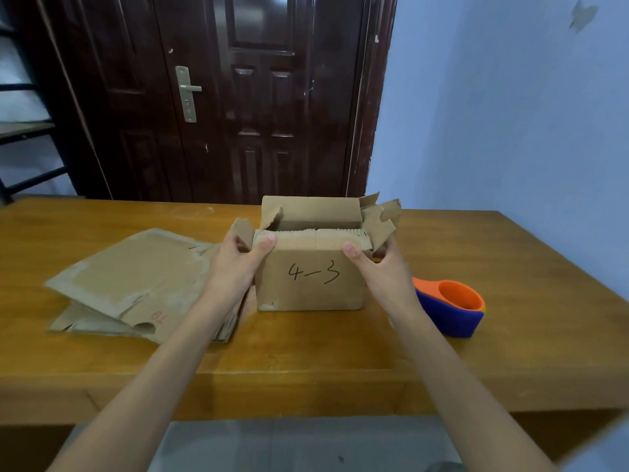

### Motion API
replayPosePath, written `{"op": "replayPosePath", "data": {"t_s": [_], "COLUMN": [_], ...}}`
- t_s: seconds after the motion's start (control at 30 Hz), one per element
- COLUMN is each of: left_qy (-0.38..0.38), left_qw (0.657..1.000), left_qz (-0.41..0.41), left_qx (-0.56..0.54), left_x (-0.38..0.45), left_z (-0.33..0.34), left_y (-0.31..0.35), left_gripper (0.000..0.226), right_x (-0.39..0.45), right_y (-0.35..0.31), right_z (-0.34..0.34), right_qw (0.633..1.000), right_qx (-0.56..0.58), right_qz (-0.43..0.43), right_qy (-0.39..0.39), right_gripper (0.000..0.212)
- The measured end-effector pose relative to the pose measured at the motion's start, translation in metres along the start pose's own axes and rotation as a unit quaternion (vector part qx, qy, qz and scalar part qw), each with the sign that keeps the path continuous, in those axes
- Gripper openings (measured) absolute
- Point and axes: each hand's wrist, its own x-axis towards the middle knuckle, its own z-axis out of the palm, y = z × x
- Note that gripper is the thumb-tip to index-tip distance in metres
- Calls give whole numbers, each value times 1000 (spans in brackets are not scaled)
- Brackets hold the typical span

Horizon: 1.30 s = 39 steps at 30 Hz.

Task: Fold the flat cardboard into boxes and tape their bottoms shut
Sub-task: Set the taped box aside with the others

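The box (311,279) is grasped between the left hand (238,258) and right hand (377,264), thumbs pressed on the near flap (311,238), whose long axis runs left-right.

A brown cardboard box (311,279) stands upright, marked "4-3" on its near side, its near top flap folded inward and the other flaps raised and ragged. Left of the box, flat cardboard sheets (136,284) lie stacked, worn and torn.

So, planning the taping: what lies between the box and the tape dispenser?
Only the right hand and bare table, between box and dispenser, head view.
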Motion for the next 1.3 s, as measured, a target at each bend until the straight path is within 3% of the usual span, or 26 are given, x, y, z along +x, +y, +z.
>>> {"op": "replayPosePath", "data": {"t_s": [0.07,0.17,0.37,0.53,0.6,0.73,0.87,0.97,1.13,1.3], "left_qy": [9,6,17,20,16,31,47,54,31,31], "left_qw": [1000,1000,999,999,998,998,997,997,998,996], "left_qz": [-9,-22,-37,-45,-52,-61,-62,-56,-45,-67], "left_qx": [1,8,-8,-21,-33,-12,7,-3,-33,-52], "left_x": [9,24,51,69,74,80,85,88,83,81], "left_z": [3,8,22,29,29,36,43,47,54,54], "left_y": [-2,0,1,-1,-1,-3,-10,-12,-12,-8], "left_gripper": [75,51,41,53,54,54,65,68,65,64], "right_x": [10,28,64,86,92,103,114,126,166,191], "right_y": [0,3,11,10,9,2,6,8,2,-12], "right_z": [4,10,19,23,25,15,0,-19,-57,-57], "right_qw": [1000,999,999,999,999,975,977,958,899,843], "right_qx": [11,29,36,34,-21,-206,-210,-268,-391,-479], "right_qz": [3,11,20,28,34,58,40,-9,-128,-121], "right_qy": [-9,-16,-27,-26,-3,67,-21,-103,-153,-213], "right_gripper": [75,76,75,66,80,130,148,142,121,105]}}
